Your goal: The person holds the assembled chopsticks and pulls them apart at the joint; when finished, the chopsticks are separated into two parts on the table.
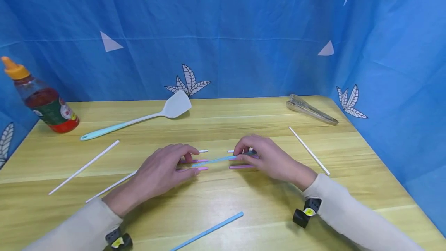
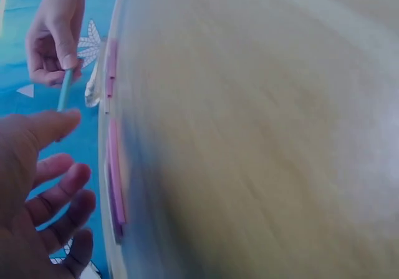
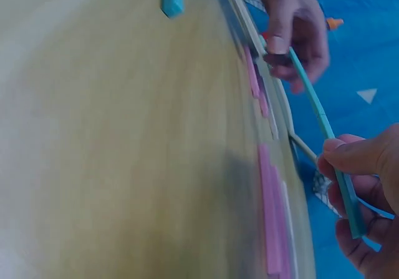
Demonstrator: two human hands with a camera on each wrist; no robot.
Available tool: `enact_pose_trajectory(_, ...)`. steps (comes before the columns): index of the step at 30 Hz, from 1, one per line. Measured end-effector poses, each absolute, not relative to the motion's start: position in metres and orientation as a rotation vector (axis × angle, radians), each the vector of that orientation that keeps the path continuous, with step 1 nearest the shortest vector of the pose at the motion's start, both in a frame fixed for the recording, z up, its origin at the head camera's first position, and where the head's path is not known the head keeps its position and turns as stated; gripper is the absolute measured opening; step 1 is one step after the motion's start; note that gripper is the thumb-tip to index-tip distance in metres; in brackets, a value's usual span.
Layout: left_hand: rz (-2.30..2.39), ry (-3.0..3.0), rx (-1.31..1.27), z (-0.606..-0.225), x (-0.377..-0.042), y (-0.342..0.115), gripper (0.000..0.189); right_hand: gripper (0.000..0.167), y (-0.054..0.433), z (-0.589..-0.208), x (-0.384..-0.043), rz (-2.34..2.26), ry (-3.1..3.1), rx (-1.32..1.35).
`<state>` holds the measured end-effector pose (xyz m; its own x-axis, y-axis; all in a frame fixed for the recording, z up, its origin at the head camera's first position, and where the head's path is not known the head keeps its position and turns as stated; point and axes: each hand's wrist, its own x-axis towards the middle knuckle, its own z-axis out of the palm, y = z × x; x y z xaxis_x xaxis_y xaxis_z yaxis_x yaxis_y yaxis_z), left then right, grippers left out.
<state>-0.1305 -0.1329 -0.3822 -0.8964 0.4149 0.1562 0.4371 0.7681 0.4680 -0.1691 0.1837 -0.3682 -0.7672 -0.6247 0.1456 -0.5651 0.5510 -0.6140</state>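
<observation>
My right hand [image 1: 266, 158] pinches a thin blue stick [image 1: 216, 160] between thumb and fingers, just above the table. In the right wrist view, the near end of that blue stick [image 3: 327, 129] runs past the fingers. My left hand [image 1: 163, 167] is around the stick's other end, thumb and index finger apart; its fingers look spread in the left wrist view. Whether the left thumb touches the stick is unclear. Below the hands lie two groups of short sticks: pink sticks [image 1: 203, 169] and a white stick [image 1: 203, 151] at left, pink sticks [image 1: 240, 167] and a white stick [image 1: 230, 151] at right, partly hidden.
Another blue stick [image 1: 209, 231] lies near the front. White sticks lie left [image 1: 83, 167] and right [image 1: 309, 151]. Behind are a spatula [image 1: 139, 119] and metal tongs [image 1: 311, 110]. A sauce bottle [image 1: 50, 105] stands back left. Blue cloth [image 1: 244, 42] hangs behind the table.
</observation>
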Motion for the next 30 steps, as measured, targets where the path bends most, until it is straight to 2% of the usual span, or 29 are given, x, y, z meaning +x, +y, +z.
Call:
enact_pose_trajectory(4,-0.925,-2.900,-0.754,-0.377,-0.127,-0.127,0.038,0.009,0.178,-0.372,-0.161,-1.064,2.650,-1.067)
enact_pose_trajectory(12,-0.954,-2.829,-0.786,-0.376,-0.119,-0.114,0.005,0.016,0.161,-0.376,-0.147,-1.164,2.708,-1.214)
enact_pose_trajectory(20,-0.887,-2.826,-0.804,-0.376,-0.117,-0.111,0.007,0.017,0.160,-0.380,-0.141,-1.173,2.709,-1.142)
enact_pose_trajectory(30,-0.780,-2.721,-0.878,-0.377,-0.113,-0.109,0.002,0.004,0.162,-0.382,-0.138,-1.123,2.727,-1.135)
